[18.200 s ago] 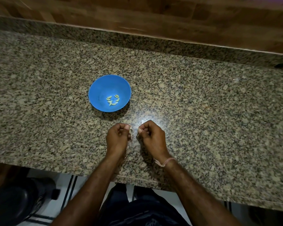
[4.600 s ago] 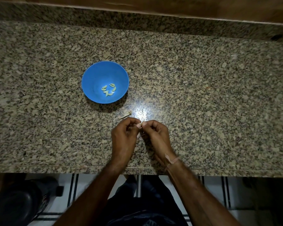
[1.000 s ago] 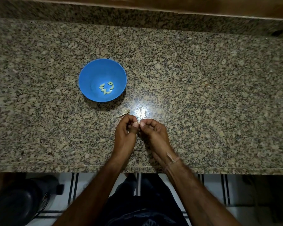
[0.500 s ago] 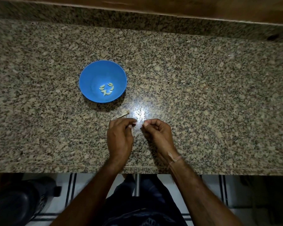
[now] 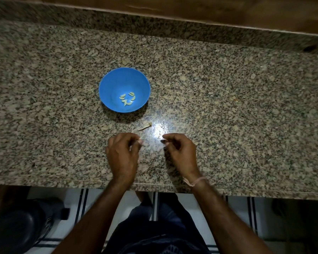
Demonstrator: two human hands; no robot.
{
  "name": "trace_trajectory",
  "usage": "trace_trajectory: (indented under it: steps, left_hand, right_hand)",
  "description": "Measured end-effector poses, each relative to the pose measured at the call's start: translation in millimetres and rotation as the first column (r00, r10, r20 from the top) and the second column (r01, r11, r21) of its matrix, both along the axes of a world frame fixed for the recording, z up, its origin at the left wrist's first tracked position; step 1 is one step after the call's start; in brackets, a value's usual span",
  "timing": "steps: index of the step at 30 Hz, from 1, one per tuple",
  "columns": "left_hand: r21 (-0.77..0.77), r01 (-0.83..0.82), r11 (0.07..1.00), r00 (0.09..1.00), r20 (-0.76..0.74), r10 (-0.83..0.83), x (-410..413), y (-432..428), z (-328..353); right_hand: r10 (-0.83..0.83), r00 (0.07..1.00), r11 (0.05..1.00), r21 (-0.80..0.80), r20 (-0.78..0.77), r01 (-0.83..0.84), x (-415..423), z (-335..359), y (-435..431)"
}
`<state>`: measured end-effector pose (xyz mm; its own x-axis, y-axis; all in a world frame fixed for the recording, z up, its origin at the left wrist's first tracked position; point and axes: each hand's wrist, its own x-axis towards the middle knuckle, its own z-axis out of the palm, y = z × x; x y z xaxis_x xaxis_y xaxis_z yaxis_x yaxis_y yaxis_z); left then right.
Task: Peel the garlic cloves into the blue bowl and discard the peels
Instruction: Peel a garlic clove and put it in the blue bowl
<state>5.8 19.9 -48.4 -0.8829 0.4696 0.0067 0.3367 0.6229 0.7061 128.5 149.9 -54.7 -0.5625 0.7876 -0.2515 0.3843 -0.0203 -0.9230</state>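
Note:
The blue bowl [image 5: 106, 88] stands on the granite counter with several peeled garlic cloves [image 5: 128, 99] in its bottom. A loose peel [image 5: 144, 126] lies on the counter between the bowl and my hands. My left hand [image 5: 122, 154] is curled, its thumb and fingertips pinched together on a small garlic clove that the fingers mostly hide. My right hand [image 5: 181, 153] is a hand's width to the right, also curled, pinching a thin pale strip of peel [image 5: 158, 148] that hangs below its fingertips. Both hands hover just above the counter near its front edge.
The speckled granite counter [image 5: 237, 107] runs wide to both sides, with a wooden wall [image 5: 191, 8] behind it. A bright glare spot [image 5: 158, 131] sits between my hands and the bowl. Below the front edge are a tiled floor and a dark object [image 5: 17, 222] at lower left.
My hands, pressed together on the clove a second ago, have pulled apart sideways, and a peel strip has come away with the right hand. The bowl and loose peel have not moved.

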Motion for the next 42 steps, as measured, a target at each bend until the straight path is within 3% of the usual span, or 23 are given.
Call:
trace_trajectory:
  steps: [2, 5, 9, 13, 18, 20, 25, 34, 36, 38, 40, 42]
  left_hand:
    - [-0.033, -0.026, 0.999, 1.0, -0.002, 0.026, -10, -11, -8]
    - [-0.039, 0.0, 0.999, 1.0, 0.01, 0.0, -13, -20, -17]
    - [0.034, 0.042, 0.999, 0.998, 0.035, -0.043, 11, -28, -17]
    - [0.044, 0.18, 0.983, 0.973, 0.137, -0.184, 40, -22, -24]
    - [0.005, 0.278, 0.961, 0.958, 0.073, -0.278, 48, 12, -24]
    - [-0.018, 0.28, 0.96, 0.96, 0.035, -0.279, 49, 26, -22]
    - [0.055, 0.221, 0.974, 0.969, 0.097, -0.226, 47, 47, -20]
    - [-0.026, 0.213, 0.977, 0.977, -0.029, -0.213, 50, 57, -21]
    - [-0.046, 0.217, 0.975, 0.974, -0.052, -0.22, 48, 58, -23]
    - [-0.078, 0.201, 0.976, 0.977, -0.059, -0.206, 50, 58, -24]
    - [-0.104, 0.174, 0.979, 0.981, -0.067, -0.181, 53, 58, -25]
    - [-0.105, 0.139, 0.985, 0.987, -0.07, -0.146, 55, 59, -25]
  right_hand:
    - [0.03, 0.996, 0.984, 0.174, 0.086, -0.045, 4, -3, -3]
    - [0.073, 0.985, 0.956, 0.271, 0.155, -0.114, 8, -7, -11]
    - [0.047, 0.996, 0.983, 0.176, 0.071, -0.059, 8, -4, -14]
    - [-0.052, 0.994, 0.98, 0.198, 0.097, 0.032, 33, 0, -10]
    - [-0.101, 0.987, 0.965, 0.254, 0.128, 0.066, 69, 1, -8]
    - [-0.128, 0.983, 0.961, 0.262, 0.129, 0.091, 80, 0, -3]
    - [-0.096, 0.986, 0.968, 0.243, 0.138, 0.06, 85, -3, 12]
    - [-0.092, 0.994, 0.961, 0.267, 0.064, 0.071, 106, 1, 52]
    - [-0.106, 0.983, 0.924, 0.38, 0.149, 0.042, 117, -4, 58]
    - [-0.088, 0.936, 0.877, 0.473, 0.34, -0.089, 125, -15, 61]
    - [0.002, 0.832, 0.852, 0.434, 0.555, -0.292, 127, -27, 56]
    - [0.098, 0.73, 0.795, 0.388, 0.677, -0.467, 120, -33, 44]
